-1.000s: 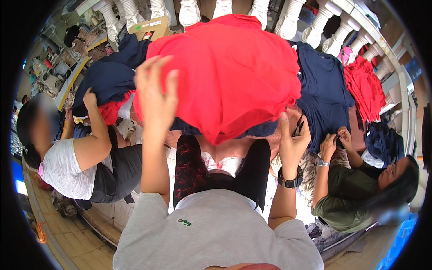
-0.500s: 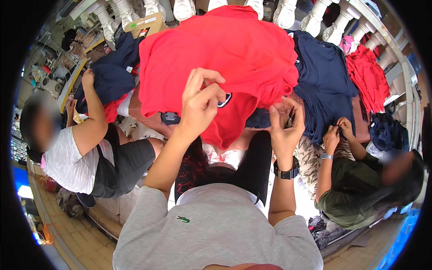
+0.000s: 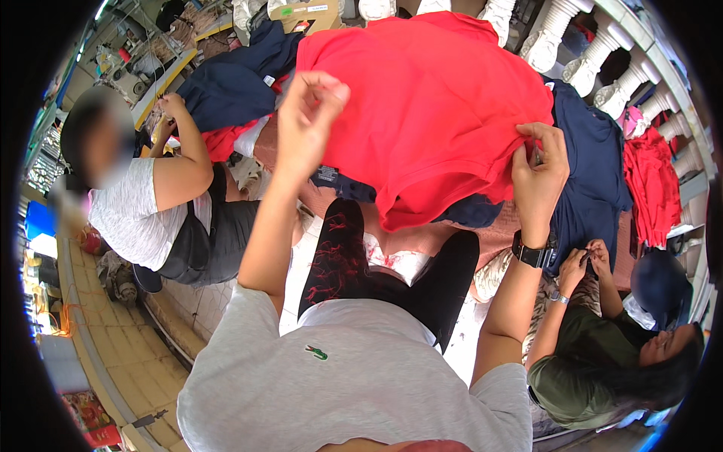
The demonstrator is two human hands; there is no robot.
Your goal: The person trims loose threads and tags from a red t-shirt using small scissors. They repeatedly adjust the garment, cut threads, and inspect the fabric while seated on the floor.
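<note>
A red shirt (image 3: 437,113) lies spread on top of a pile of garments in front of me. My left hand (image 3: 310,117) is raised at its left edge with the fingertips pinched together on the red cloth. My right hand (image 3: 539,172), a black watch (image 3: 532,255) on its wrist, grips the shirt's right edge. Under the red shirt lies a navy garment (image 3: 343,184) with a small label showing at its lower left.
Navy shirts lie at the left (image 3: 233,83) and at the right (image 3: 595,173), and red garments (image 3: 651,184) at the far right. A person in a white top (image 3: 139,218) works at my left, a person in an olive top (image 3: 580,361) at my right. White balusters (image 3: 602,53) stand behind.
My left hand swung right across the red shirt, then went back up to its left edge. My right hand rose and moved right onto the shirt's right edge.
</note>
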